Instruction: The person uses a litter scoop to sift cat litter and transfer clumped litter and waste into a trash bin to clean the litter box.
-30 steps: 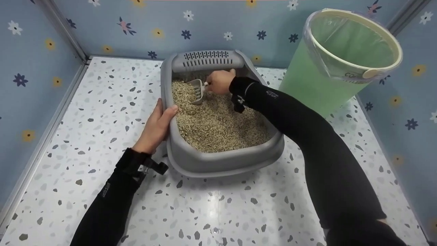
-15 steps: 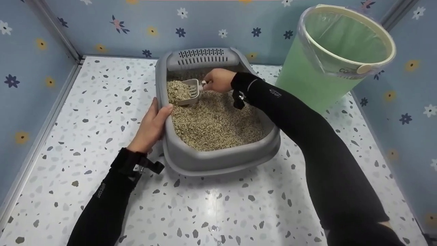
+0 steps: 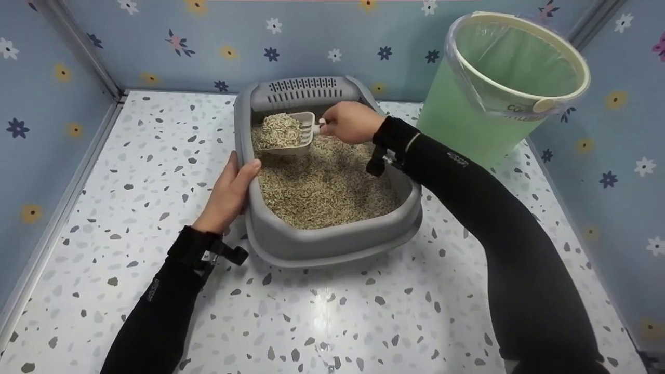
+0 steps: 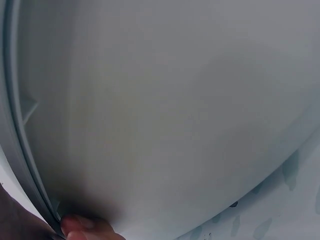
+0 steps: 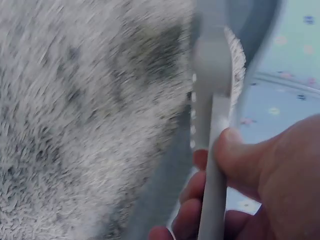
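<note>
A grey litter box (image 3: 332, 248) holds a bed of pelleted cat litter (image 3: 327, 197). My left hand (image 3: 227, 191) grips its left rim, thumb on top; fingertips show under the rim in the left wrist view against the box's outer wall (image 4: 165, 110). My right hand (image 3: 354, 123) holds a pale slotted litter scoop (image 3: 307, 126) by its handle. Heaped litter (image 3: 281, 130) fills the scoop, which is raised over the back left of the bed. In the right wrist view, thumb and fingers wrap the scoop handle (image 5: 215, 200).
A tall green bin (image 3: 467, 119) with a clear liner and cream rim stands at the back right. Flowered blue panels (image 3: 311, 31) enclose the back and both sides. The speckled white surface (image 3: 322, 322) lies under the box.
The scoop, earlier pushed into the litter, has come up with a heap on it and shifted slightly right with my right hand. My left hand keeps its grip on the rim.
</note>
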A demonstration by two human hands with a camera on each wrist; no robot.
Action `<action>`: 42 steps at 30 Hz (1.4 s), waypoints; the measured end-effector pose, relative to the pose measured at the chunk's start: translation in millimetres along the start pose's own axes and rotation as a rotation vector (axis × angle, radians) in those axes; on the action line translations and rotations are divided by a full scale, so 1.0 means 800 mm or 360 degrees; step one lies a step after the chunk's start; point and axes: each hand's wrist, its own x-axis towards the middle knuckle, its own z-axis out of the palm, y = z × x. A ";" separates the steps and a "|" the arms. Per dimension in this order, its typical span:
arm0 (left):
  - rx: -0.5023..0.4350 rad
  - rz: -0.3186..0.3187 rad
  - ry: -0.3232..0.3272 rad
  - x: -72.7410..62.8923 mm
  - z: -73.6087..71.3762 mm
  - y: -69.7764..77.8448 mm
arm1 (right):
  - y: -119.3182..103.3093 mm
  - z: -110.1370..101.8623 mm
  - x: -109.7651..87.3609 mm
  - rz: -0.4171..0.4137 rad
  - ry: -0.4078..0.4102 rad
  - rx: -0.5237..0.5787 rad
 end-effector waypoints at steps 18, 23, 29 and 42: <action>-0.0038 0.0072 0.0003 0.010 -0.001 0.001 | -0.026 -0.044 -0.129 0.0222 0.0335 0.0222; -0.0099 0.0092 -0.0006 0.011 -0.004 0.003 | -0.032 -0.043 -0.118 0.0222 0.0349 0.0299; -0.0038 0.0073 0.0011 0.012 -0.001 0.006 | -0.031 -0.054 -0.139 0.0260 0.0360 0.0320; -0.0037 0.0107 0.0017 0.010 -0.006 0.006 | -0.033 -0.058 -0.151 0.0279 0.0362 0.0260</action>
